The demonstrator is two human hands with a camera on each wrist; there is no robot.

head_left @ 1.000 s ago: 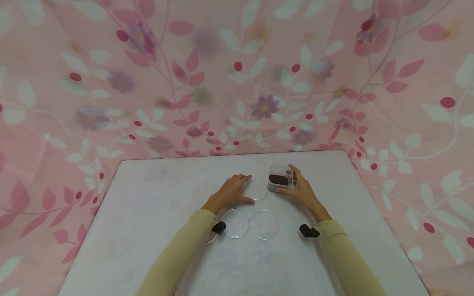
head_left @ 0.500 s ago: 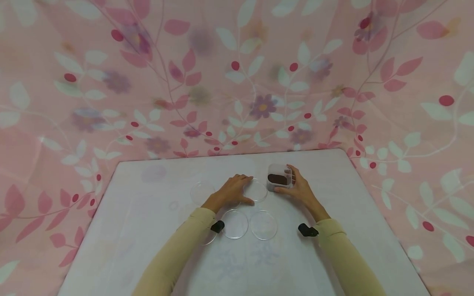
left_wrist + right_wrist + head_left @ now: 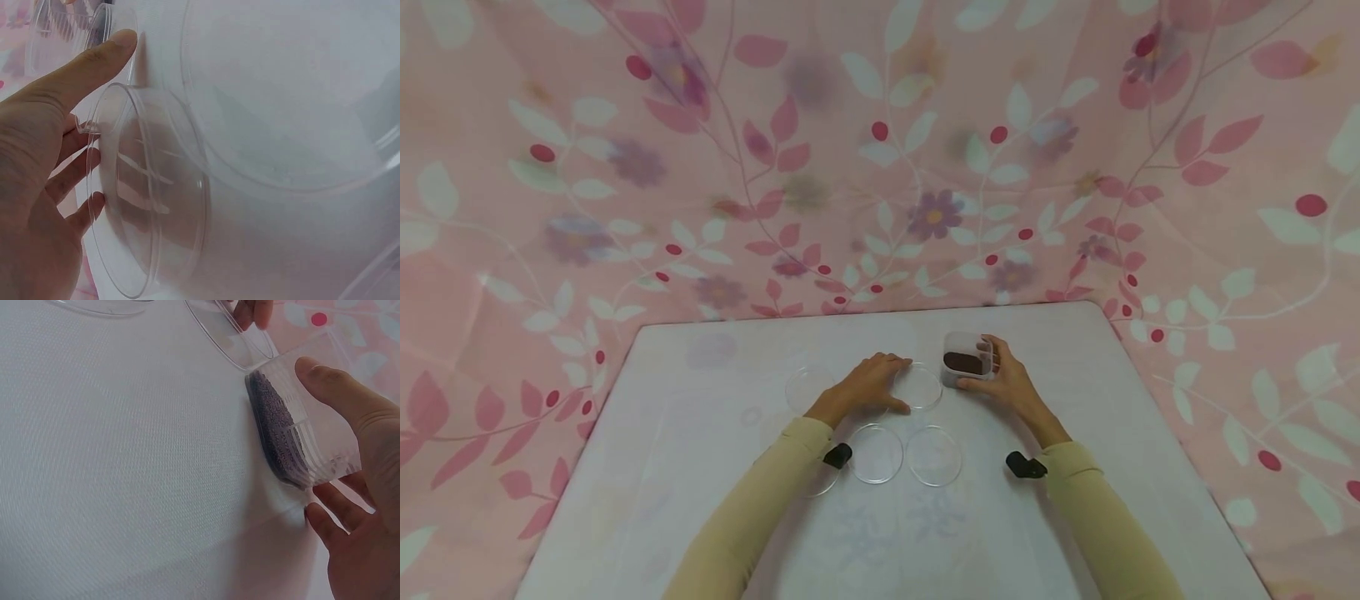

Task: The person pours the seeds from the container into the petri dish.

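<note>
My left hand (image 3: pixel 868 385) spans a clear round petri dish (image 3: pixel 919 387), with the thumb (image 3: pixel 122 40) and fingertips at opposite parts of its rim. Below the palm, a second petri dish (image 3: pixel 150 194) stands between the hand and the camera in the left wrist view. My right hand (image 3: pixel 1009 385) grips a clear square plastic container (image 3: pixel 967 346) from the right side, thumb in front and fingers behind. Dark fine grains (image 3: pixel 275 425) fill the container's lower part. It stands on the white table (image 3: pixel 1037 533) just right of the gripped dish.
More clear petri dishes lie around: one (image 3: pixel 876 454) and another (image 3: pixel 934 457) in front, one (image 3: pixel 808 387) at back left, and one (image 3: pixel 820 482) partly hidden by the left wrist's black camera (image 3: pixel 838 455). A pink flowered cloth (image 3: pixel 850 167) hangs behind the table.
The head view shifts slightly. The left wrist moves a touch to the left; both hands otherwise keep their places at the dish and container.
</note>
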